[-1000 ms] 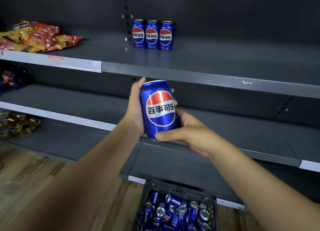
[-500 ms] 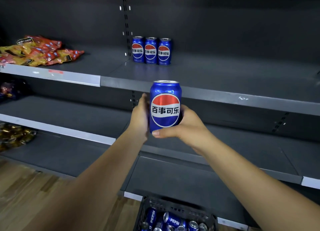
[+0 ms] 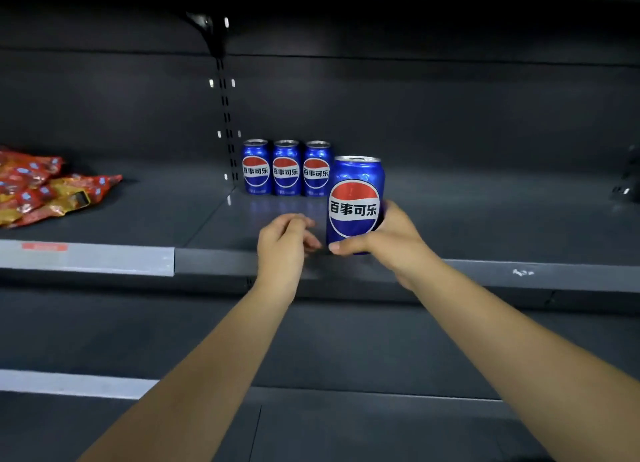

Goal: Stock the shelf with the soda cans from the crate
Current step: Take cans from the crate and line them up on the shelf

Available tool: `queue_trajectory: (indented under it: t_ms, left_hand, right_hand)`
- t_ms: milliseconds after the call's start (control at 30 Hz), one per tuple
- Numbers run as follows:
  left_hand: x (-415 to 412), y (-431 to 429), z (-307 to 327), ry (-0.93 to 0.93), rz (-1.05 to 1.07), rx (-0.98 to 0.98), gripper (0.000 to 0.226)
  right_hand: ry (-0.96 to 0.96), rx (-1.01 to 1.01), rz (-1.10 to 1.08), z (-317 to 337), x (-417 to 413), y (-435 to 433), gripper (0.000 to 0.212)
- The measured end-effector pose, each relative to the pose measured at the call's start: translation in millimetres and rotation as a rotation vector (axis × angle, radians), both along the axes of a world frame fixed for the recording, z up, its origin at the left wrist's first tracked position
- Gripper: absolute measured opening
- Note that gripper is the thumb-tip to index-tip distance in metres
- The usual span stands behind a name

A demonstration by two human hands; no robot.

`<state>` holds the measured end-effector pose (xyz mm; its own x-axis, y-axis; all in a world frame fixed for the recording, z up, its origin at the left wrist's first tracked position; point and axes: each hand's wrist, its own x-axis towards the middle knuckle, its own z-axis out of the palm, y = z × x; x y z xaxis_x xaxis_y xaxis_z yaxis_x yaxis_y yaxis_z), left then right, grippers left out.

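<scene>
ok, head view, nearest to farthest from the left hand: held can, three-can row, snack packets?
1. Held can, just right of the left hand, gripped by the right hand.
2. Three-can row, straight behind, further back.
3. Snack packets, far left.

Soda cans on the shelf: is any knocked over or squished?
No. The three shelved cans stand upright in a tidy row, and the can in the right hand looks undented. Only the snack bags lie heaped.

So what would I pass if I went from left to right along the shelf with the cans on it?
snack packets → first standing can → second standing can → third standing can → held can, gripped by the right hand
</scene>
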<state>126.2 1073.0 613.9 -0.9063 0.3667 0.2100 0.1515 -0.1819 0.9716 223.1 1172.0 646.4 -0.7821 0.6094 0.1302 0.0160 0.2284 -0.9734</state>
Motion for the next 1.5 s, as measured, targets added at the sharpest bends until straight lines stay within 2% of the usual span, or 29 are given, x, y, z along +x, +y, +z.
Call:
queue_trajectory:
  t_ms: [200,400,633,767,967,1100,1333,1500]
  left_hand:
    - [-51.3,27.7,10.7,-0.049,-0.136,-0.070,0.028]
    - [-82.9,53.3,11.9,-0.155,-0.259,-0.054,0.027]
    - [-109.0,74.2,15.4,-0.172,-0.313,-0.091,0.025]
    - [-118.9,85.4,7.4,-0.192,-0.341,-0.182,0.022]
    - [-130.6,103.5,4.3,-0.199,-0.380,-0.298,0.021]
    - [-140.1,116.1,3.9,-0.198,-0.374,-0.331,0.018]
    - [-152.5,130.0,5.0,-0.169,-0.409,-0.435,0.011]
    - [-160.2,132.3,-2.1,-0.153,-0.392,-0.370,0.015]
  right_hand:
    - [-0.061,-0.009,-0.192,-12.9,-52.3,38.6,0.074]
    - [-0.139,0.097,-0.279,-24.1,-86.9,60.9,0.081]
    - [-0.094,0.080,-0.319,-34.2,-103.4,73.9,0.070]
    - [-0.100,0.088,-0.310,-35.4,-116.4,86.3,0.069]
    - [-0.231,0.163,-0.339,-40.7,-145.8,113.1,0.077]
    - [-0.362,0.219,-0.378,-38.9,-154.7,122.0,0.072]
    - [-0.418,0.280,-0.419,-46.3,-167.9,130.8,0.062]
    - [-0.507,0.399,-0.434,-50.6,-174.1,134.9,0.061]
